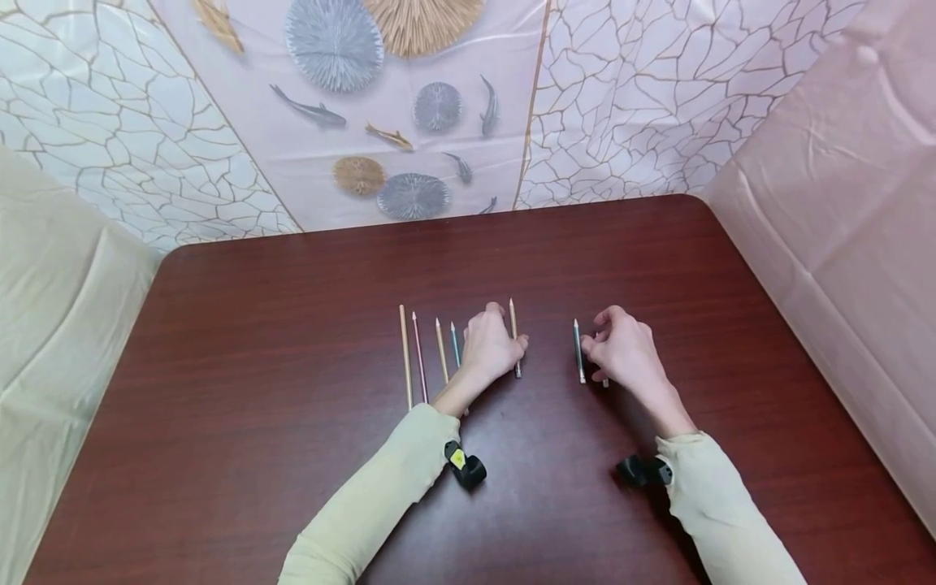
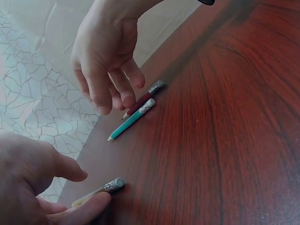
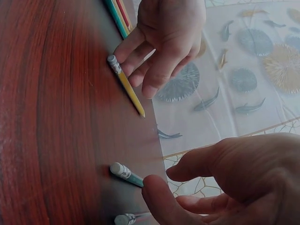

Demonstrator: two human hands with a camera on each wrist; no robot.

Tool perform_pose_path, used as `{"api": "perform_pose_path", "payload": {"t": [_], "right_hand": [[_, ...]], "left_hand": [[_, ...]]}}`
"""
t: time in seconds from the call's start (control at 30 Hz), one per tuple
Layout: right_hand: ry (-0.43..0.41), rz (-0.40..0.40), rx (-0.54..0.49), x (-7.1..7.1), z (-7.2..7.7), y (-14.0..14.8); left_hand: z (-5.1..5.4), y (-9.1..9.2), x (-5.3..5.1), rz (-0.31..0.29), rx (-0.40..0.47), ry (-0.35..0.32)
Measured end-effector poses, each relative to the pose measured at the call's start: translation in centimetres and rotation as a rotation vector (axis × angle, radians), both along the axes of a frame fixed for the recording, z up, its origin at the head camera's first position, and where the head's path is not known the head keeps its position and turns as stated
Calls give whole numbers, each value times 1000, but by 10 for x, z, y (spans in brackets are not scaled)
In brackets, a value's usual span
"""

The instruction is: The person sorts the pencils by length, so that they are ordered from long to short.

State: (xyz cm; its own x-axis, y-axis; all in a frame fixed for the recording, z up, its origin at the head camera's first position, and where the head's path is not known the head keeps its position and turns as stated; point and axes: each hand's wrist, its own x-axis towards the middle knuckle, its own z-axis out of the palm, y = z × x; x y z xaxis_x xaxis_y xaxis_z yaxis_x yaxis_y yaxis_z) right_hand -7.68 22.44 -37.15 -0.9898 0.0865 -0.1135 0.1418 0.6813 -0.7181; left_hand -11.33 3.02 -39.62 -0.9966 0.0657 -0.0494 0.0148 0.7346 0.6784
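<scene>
A yellow pencil (image 1: 513,318) with a grey eraser end lies on the table beside my left hand (image 1: 486,348). The left thumb and fingers are spread around it, and whether they touch it I cannot tell. My right hand (image 1: 627,349) hovers by a teal pencil (image 1: 578,345) with a white eraser, fingers loosely bent and gripping nothing. Under that hand a dark red pencil (image 2: 144,100) lies alongside the teal one; in the head view the hand mostly hides it.
Left of the left hand lie a long tan stick (image 1: 405,357), a purple-red pencil (image 1: 419,357), another yellow pencil (image 1: 441,348) and a blue pencil (image 1: 455,341), roughly parallel. The dark wooden table (image 1: 256,366) meets patterned cloth (image 1: 439,73) at its far edge.
</scene>
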Motion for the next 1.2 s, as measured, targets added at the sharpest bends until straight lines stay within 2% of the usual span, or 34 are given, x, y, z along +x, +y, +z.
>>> {"api": "perform_pose_path", "payload": {"t": [0.37,0.67,1.2], "right_hand": [[-29,11,15,-2,-5,-1],[-47,12,39,-4,-6,-5],[-95,38,135,-11,-8,-11]], "left_hand": [[-3,2,-2,4,-10,-7],[-5,4,-5,-11,-26,20],[-7,7,-9,-5,-49,-17]]}}
